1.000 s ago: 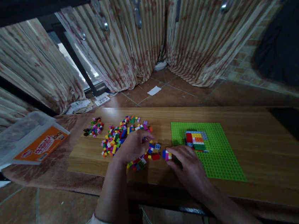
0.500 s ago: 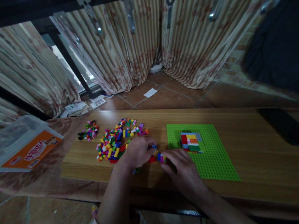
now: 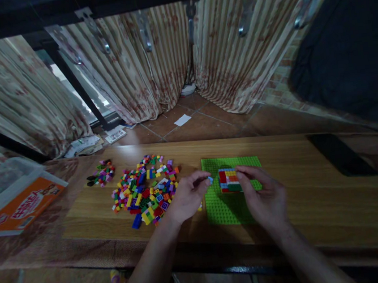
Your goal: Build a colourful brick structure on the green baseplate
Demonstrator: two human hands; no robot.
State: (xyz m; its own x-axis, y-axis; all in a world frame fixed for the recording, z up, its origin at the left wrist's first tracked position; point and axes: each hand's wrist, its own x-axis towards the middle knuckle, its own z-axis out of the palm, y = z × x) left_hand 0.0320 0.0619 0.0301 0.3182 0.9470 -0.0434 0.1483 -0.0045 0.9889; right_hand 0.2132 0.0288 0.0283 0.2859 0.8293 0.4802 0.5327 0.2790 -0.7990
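Note:
Between thumb and index finger of my left hand is a small light blue toy brick, just over the left part of the green baseplate. My right hand grips the right side of a multicoloured block of toy bricks, with red, yellow, white, green and blue pieces. The block is at the middle of the baseplate; whether it is pressed on or lifted I cannot tell. My right fingers hide its right end. Left of my left hand spreads a pile of loose bricks.
A smaller brick heap lies at the far left of the wooden board. Beyond it stands a clear plastic box with an orange label. A dark flat object lies on the right. Curtains hang behind.
My left hand has moved right from the pile's edge to the baseplate with the light blue brick. My right hand has shifted right, onto the brick block. The view has turned slightly.

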